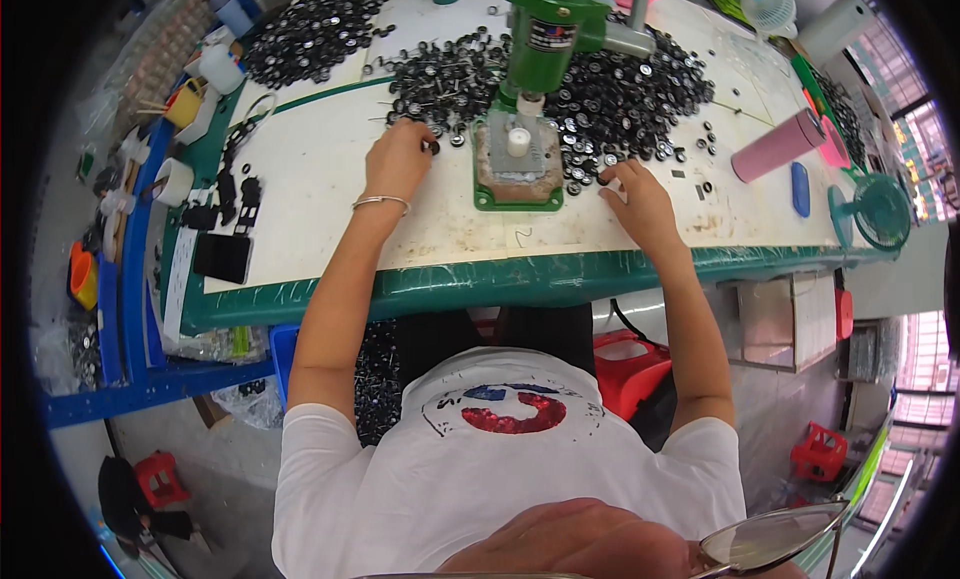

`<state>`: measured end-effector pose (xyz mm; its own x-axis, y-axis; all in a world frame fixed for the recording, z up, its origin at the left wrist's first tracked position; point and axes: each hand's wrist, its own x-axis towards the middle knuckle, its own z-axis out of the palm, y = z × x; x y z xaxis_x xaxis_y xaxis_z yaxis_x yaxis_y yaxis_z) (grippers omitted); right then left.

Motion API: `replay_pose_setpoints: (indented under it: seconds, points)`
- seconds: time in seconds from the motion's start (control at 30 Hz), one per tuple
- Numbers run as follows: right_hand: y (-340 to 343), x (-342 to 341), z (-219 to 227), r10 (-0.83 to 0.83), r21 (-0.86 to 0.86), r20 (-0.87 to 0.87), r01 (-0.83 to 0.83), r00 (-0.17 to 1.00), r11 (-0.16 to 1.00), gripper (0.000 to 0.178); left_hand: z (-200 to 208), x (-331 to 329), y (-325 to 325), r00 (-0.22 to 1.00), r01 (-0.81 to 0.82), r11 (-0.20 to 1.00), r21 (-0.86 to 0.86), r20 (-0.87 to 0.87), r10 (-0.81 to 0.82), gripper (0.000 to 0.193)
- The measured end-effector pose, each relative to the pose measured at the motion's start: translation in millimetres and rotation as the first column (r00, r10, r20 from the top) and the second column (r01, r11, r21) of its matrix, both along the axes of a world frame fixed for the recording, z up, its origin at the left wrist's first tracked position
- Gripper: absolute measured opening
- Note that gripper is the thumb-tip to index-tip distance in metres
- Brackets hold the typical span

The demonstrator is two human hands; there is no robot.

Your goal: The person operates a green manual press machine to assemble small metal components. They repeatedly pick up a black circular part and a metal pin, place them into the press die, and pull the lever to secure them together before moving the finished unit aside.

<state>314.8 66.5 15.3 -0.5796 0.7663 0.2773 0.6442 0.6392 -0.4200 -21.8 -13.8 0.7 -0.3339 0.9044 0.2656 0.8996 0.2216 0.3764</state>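
A green hand press (545, 49) stands at the middle of the table. Its base plate (528, 164) carries a small white round piece under the ram. To the left of the base, my left hand (398, 164) is closed on a small black wheel-like part (431, 147). On the other side, my right hand (638, 204) has its thumb and fingers together at the near edge of a heap of black round parts (640, 94) with silvery centres. A dark piece shows at its fingertips, too small to name surely. Another heap (440, 79), with thin metal pins among it, lies beyond my left hand.
A further heap of black parts (310, 39) lies at the far left. A phone (222, 258) is at the near left. Rightward are a pink tumbler (778, 146), a blue case (800, 189) and a green fan (880, 212). The table's green edge (480, 279) runs before me.
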Motion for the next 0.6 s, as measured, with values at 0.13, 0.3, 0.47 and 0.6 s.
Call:
replay_pose_setpoints:
  seconds: [0.13, 0.3, 0.47, 0.6]
  points:
    - [6.0, -3.3, -8.2, 0.014, 0.037, -0.055, -0.012, 0.998, 0.999, 0.012, 10.3, 2.4, -9.6, 0.99, -0.08, 0.996, 0.042, 0.121, 0.074, 0.015]
    - [13.2, -29.7, 7.9, -0.02, -0.13, -0.376, -0.032, 0.926, 0.991, 0.014, 9.3, -5.0, -6.8, 0.763, -0.136, 0.937, 0.322, 0.637, -0.108, 0.018]
    - [14.3, -89.3, 19.0, -0.012, -0.406, -0.551, -0.255, 0.835, 0.877, 0.02, 16.2, 25.0, -0.5, 0.476, -0.138, 0.929, 0.345, 0.845, -0.243, 0.015]
    - [12.6, -105.3, 11.9, -0.017, -0.43, -0.497, -0.23, 0.867, 0.873, 0.021, 21.4, 45.7, 2.9, 0.297, -0.081, 0.958, 0.275, 0.924, -0.24, 0.016]
